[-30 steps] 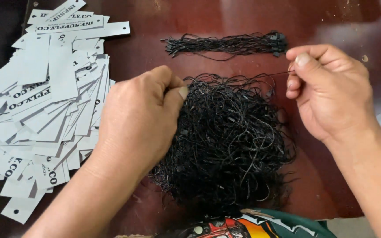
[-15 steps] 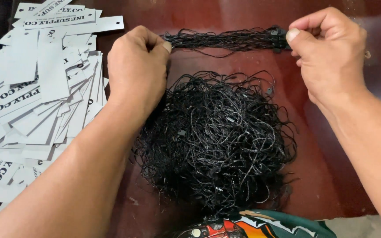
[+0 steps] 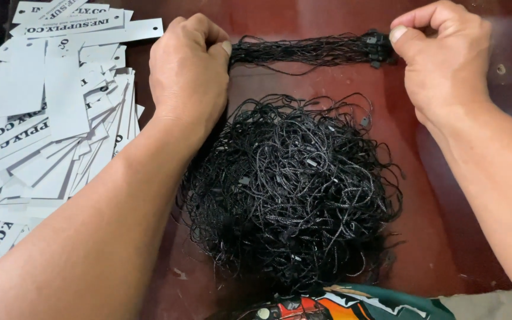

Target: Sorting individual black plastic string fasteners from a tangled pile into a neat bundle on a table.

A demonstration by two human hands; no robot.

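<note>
Black cord made up everything between our hands: a straightened bundle of strings (image 3: pixel 309 50) lay stretched across the dark red worktop (image 3: pixel 445 249) toward twelve o'clock. Our left hand (image 3: pixel 188 74) had its fingers closed on the bundle's nine o'clock end, while our right hand (image 3: pixel 445 62) pinched the three o'clock end, where small black fasteners (image 3: pixel 377 47) clustered. Just below the bundle, near the centre, sat a large tangled heap of loose black strings (image 3: pixel 291 189), apart from the bundle. At nine o'clock a spread pile of white card tags (image 3: pixel 42 124) covered the worktop beside our left forearm.
</note>
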